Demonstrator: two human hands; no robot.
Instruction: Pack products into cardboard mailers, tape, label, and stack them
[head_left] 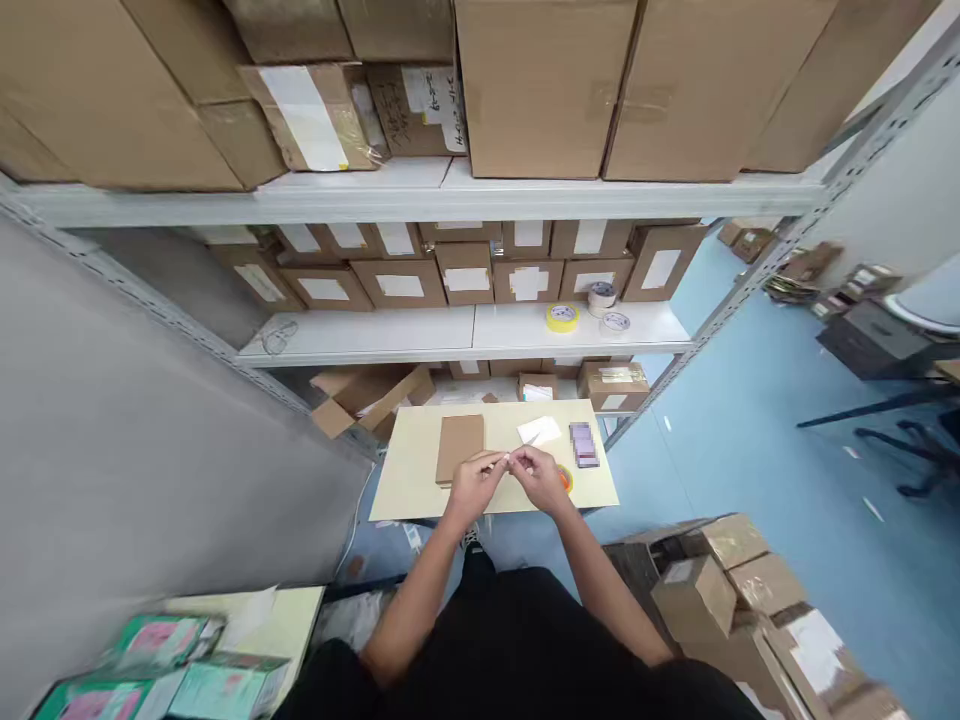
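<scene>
Pinching with both hands, a person seems to be busy with a small finger job over a low table. A tiny white bit shows between the fingertips, too small to name. The left hand and the right hand both look closed on it, thumbs and pointing fingers close together. Work this small likely calls for a soft, steady pinch and slow little moves, so the bit does not slip.

Both arms are bare and reach forward, coming together like the sides of a tent. The backs of the hands face up.

A yellow and orange roll of tape is just beside the right hand, partly hidden by it. Flat brown cardboard lies just past the left hand. Just past the right fingertips is some white paper, and a purple stack is farther to the right. Well beyond the hands, a shelf holds a yellow tape roll and brown boxes.
</scene>
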